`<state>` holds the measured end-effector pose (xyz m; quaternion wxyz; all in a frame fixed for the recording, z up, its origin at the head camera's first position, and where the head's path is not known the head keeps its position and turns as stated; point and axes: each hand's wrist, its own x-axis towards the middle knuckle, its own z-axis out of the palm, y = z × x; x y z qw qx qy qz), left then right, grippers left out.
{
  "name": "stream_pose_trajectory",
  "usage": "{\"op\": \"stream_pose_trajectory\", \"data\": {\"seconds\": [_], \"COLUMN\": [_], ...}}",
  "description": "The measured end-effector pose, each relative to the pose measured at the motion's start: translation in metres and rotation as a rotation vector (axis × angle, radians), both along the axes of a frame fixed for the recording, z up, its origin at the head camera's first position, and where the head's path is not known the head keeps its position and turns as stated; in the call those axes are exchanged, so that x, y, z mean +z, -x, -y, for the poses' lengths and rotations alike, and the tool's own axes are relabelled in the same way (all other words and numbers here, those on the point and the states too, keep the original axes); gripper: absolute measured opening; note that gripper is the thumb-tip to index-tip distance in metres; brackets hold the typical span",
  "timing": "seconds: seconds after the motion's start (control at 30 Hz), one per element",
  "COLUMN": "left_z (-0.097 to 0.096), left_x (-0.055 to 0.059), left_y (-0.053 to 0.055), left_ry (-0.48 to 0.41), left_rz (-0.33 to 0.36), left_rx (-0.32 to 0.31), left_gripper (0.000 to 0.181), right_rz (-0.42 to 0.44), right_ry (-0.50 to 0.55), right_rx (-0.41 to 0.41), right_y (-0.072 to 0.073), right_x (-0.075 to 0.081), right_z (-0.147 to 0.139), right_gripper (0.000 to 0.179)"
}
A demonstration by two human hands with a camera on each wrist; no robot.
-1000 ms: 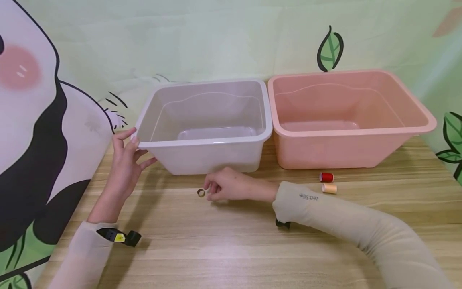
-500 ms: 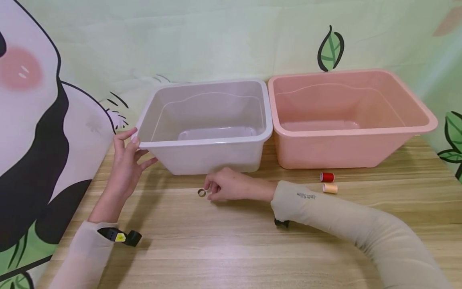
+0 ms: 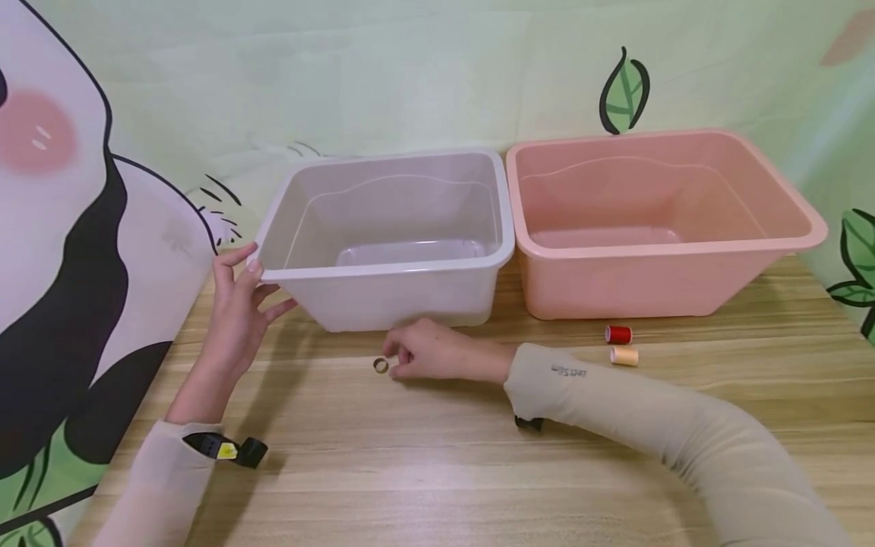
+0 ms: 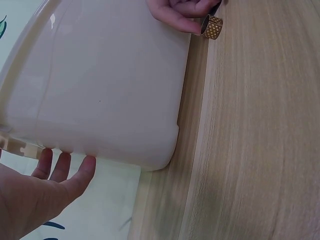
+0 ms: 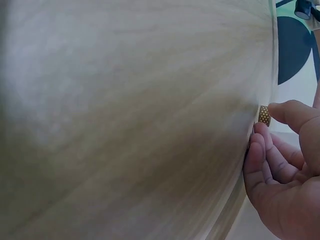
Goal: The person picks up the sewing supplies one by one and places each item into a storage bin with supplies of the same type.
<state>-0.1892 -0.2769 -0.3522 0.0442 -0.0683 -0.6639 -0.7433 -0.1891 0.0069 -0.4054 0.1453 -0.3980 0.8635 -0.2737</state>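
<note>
Your left hand [image 3: 235, 311] stands upright, fingers straight and spread, thumb raised. Your right forearm lies low and extended leftward, right hand [image 3: 427, 351] with fingertips [image 5: 280, 111] curled together in a pinch.

Before us: a light wooden table [image 3: 437, 471] with lengthwise grain, evenly lit. Behind it we find a pale green backdrop [image 3: 410, 68] printed with dark-outlined green leaves [image 3: 624, 91]. At our left hangs a large cartoon panda figure [image 3: 61, 251], white and black with a pink cheek spot.
</note>
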Motion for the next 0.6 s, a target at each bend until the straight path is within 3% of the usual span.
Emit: {"op": "stream_pose_trajectory", "data": {"seconds": [0.6], "left_z": [0.0009], "left_x": [0.002], "left_y": [-0.001], "left_ry": [0.017], "left_rz": [0.013], "left_rx": [-0.002], "left_gripper": [0.04], "right_rz": [-0.087], "right_ry": [-0.047], "right_rx": [0.03], "right_y": [0.0093], "right_x": [-0.0048], "right_z": [0.0102], "right_gripper": [0.024]}}
